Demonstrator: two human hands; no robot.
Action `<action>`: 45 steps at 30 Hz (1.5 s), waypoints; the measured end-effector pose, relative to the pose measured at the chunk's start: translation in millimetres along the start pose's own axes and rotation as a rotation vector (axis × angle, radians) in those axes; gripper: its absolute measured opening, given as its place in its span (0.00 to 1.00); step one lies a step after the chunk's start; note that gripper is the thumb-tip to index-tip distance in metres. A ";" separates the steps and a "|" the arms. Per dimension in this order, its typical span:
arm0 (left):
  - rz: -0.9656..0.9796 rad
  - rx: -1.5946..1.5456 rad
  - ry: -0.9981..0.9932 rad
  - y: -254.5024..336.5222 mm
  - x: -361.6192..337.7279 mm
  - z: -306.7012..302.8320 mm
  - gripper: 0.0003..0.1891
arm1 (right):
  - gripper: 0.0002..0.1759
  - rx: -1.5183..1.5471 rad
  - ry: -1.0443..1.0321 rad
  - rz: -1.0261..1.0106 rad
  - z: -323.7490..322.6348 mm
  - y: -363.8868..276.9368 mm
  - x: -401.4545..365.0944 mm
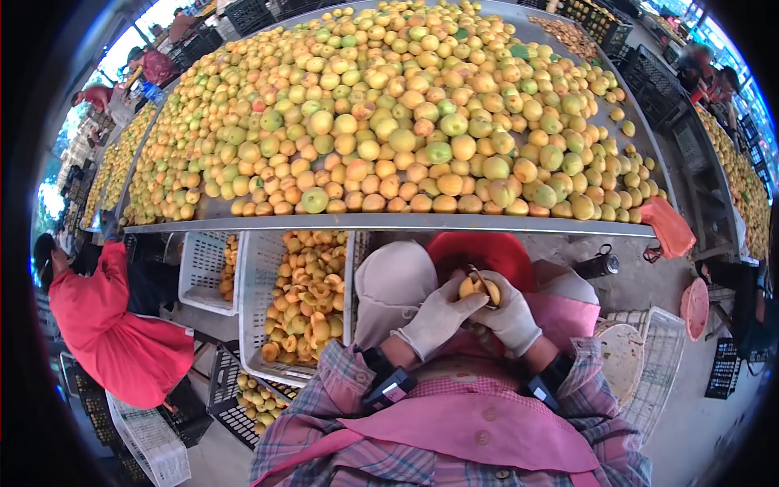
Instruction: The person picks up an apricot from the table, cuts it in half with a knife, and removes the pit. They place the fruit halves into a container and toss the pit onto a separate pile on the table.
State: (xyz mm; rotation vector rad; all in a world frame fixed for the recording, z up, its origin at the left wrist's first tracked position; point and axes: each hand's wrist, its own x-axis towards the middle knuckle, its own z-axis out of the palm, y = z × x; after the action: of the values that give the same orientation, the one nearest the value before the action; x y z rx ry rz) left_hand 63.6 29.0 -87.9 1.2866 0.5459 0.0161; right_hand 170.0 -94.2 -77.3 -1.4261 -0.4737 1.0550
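Note:
My left hand [438,318], in a white glove, is closed with thumb and fingertips on a yellow apricot [468,287]. My right hand [507,315], gloved too, closes on the fruit from the other side. A thin dark strip runs along the apricot between the hands; I cannot tell if it is a blade or the edge of a cut. Both hands are over my lap, just in front of a red basin [479,243]. To the left, a white crate [254,280] contains halved apricots [302,312].
A metal-edged table [389,221] heaped with whole apricots [381,122] stands ahead. An orange-red bag [669,227] hangs at its right corner. A dark bottle [598,265] and a round pale basket [620,357] are at right. A person in red [118,325] sits at left.

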 end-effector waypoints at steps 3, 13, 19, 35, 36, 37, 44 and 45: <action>0.030 0.016 0.035 -13.2 4.8 3.4 0.24 | 0.32 -0.065 0.019 0.034 0.3 -6.3 -1.4; 0.064 0.125 0.163 -11.6 13.1 4.0 0.27 | 0.25 -0.046 0.119 -0.090 -4.7 11.0 -0.1; -0.010 -0.486 -0.046 7.1 -1.6 10.5 0.20 | 0.21 0.185 0.157 0.118 -12.6 -18.4 -2.1; -0.093 -0.737 -0.354 5.1 -6.9 -17.4 0.20 | 0.44 0.483 -0.189 0.254 -18.1 -36.2 -11.8; -0.049 -0.722 -0.394 6.7 -7.7 -16.7 0.20 | 0.44 0.481 -0.190 0.253 -16.9 -36.3 -11.2; -0.046 -0.721 -0.393 9.8 -9.6 -15.9 0.20 | 0.44 0.478 -0.211 0.251 -15.3 -35.6 -10.5; -0.053 -0.758 -0.376 18.5 -17.4 -14.0 0.18 | 0.43 0.467 -0.343 0.216 -9.9 -32.5 -10.1; -0.053 -0.779 -0.418 21.4 -19.3 -12.7 0.18 | 0.43 0.433 -0.346 0.212 -8.8 -34.4 -11.4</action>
State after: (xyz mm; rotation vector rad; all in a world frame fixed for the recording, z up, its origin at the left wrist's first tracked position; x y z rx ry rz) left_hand 47.9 40.9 -63.4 0.4884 0.1712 -0.0768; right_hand 181.8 -102.2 -42.9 -0.9254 -0.3151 1.4866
